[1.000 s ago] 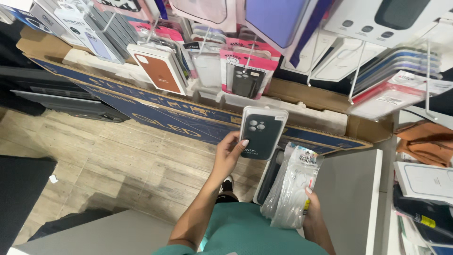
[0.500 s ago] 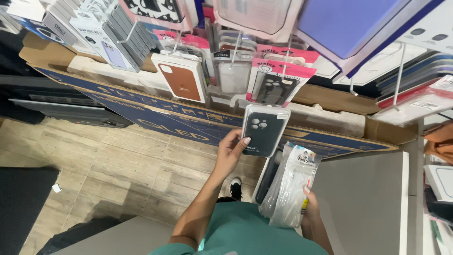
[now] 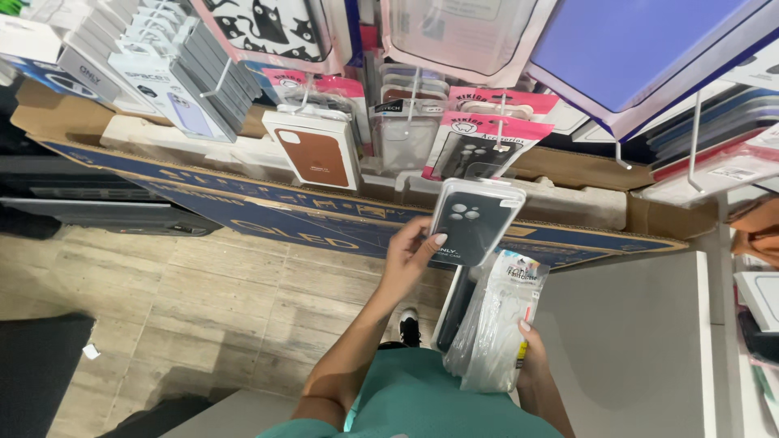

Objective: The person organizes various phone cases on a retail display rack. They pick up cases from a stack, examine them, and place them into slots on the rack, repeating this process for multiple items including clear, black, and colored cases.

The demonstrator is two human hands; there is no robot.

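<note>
My left hand [image 3: 410, 258] held a dark phone case in its clear box [image 3: 473, 221], fingers [image 3: 428, 243] closed around its lower left edge, thumb underneath. The box stood tilted in the air, lifted up toward the display, just below a pink-carded pack [image 3: 479, 146] hanging on a hook. To the left of my fingers hung a brown case in a white box [image 3: 315, 152]. My right hand [image 3: 531, 361] sat lower and closer to my body, fingers wrapped around a bundle of clear plastic sleeves [image 3: 497, 324], gripping it from the right side. Beyond both hands a long blue cardboard carton [image 3: 268, 217] lay across the wooden floor [image 3: 195, 308], and the grey worktop [image 3: 625, 341] stretched to the right of my right hand.
</note>
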